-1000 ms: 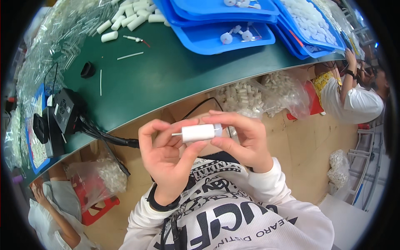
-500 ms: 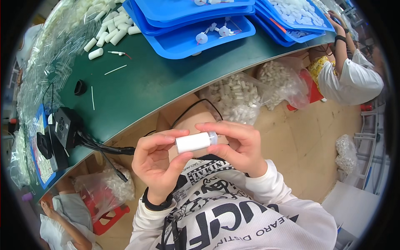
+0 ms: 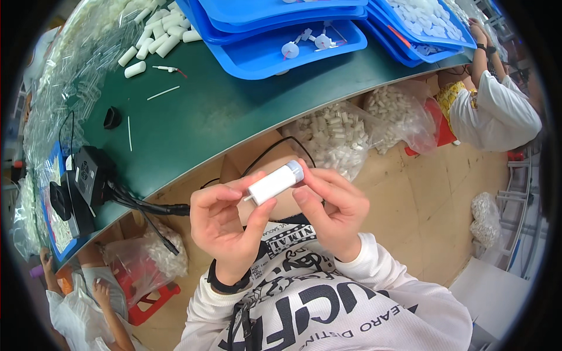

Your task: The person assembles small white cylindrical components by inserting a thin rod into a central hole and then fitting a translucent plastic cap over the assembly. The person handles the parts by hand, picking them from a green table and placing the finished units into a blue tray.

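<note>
In front of my lap, my left hand (image 3: 231, 219) pinches the lower end of a white cylinder (image 3: 272, 183) between thumb and fingers. The cylinder tilts up to the right. A clear cap (image 3: 295, 170) sits on its upper end, and a thin white pin (image 3: 248, 199) sticks out of the lower end. At the capped end, my right hand (image 3: 333, 205) rests its index fingertip against the cap. Its thumb stands apart below, so the right hand does not grip the cylinder.
Stacked blue trays (image 3: 281, 64) with small white parts stand on the green table (image 3: 199, 117). White cylinders (image 3: 136, 69) and clear tubes lie at the left, near a black device (image 3: 93, 175) with cables. Bags of white parts (image 3: 336, 131) lie below the table edge. Co-workers (image 3: 492, 111) sit at both sides.
The cylinder has tilted, its capped end rising and its pin coming into view. My right thumb has come off the cap and dropped below it. At the lower left, a co-worker's arms have shifted.
</note>
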Motion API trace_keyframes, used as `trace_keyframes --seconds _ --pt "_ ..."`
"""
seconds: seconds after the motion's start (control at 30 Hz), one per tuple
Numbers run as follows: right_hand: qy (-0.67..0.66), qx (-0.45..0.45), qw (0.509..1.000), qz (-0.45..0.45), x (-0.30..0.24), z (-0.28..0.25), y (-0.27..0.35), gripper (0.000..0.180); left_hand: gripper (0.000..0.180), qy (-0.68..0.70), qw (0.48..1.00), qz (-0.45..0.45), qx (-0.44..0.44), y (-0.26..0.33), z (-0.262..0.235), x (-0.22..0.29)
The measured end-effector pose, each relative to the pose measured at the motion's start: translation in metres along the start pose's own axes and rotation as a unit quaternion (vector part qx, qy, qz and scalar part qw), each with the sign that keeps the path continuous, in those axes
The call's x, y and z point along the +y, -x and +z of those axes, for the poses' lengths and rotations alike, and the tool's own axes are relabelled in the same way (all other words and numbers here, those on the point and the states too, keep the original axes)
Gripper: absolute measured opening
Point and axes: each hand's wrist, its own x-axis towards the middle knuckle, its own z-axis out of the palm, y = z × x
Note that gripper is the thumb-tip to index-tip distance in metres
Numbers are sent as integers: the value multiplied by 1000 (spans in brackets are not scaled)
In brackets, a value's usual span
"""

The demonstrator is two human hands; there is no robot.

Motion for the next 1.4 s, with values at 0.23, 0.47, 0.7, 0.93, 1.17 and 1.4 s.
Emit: trace_keyframes --seconds 0.23,0.47,0.7,0.93,1.17,1.4 --pt "-181 -44 979 80 5 -10 -8 27 32 2 999 38 -39 -2 -9 -4" --pt "-28 -154 988 -11 -5 -20 -19 32 29 41 997 6 -67 0 -12 -3" --pt "13 -176 983 -41 -6 -23 -21 31 21 -1 998 -2 -64 -1 -12 -4" --pt "68 -198 978 -4 -1 -29 -21 30 19 16 995 -28 -89 -1 -15 -19" --pt "-2 -166 984 69 14 -43 -18 28 24 53 980 -143 -130 -3 -11 -28" --pt "-174 26 965 194 25 -34 -7 38 27 -125 986 -23 -108 -3 10 -47"
